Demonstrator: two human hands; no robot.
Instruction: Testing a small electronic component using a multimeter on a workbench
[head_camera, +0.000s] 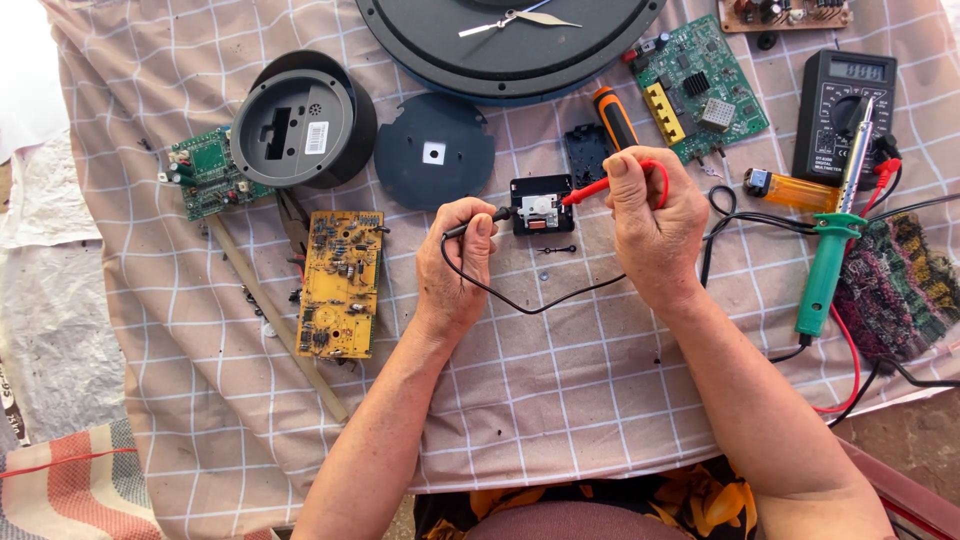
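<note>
My left hand (457, 258) grips a black test probe (478, 221) whose tip touches the left side of a small black clock movement box (541, 204) lying open on the checked cloth. From the right, a red test probe (598, 186) held in my right hand (650, 222) touches the same box. A black lead (530, 303) loops across the cloth between my hands. The leads run right toward a black multimeter (843, 112).
A yellow circuit board (341, 282), a green board (208, 172) and a round black housing (298, 122) lie left. A dark round lid (434, 151) and large clock face (505, 40) sit behind. At right are a green router board (702, 98), orange screwdriver (614, 116), lighter (788, 188) and green soldering iron (827, 255).
</note>
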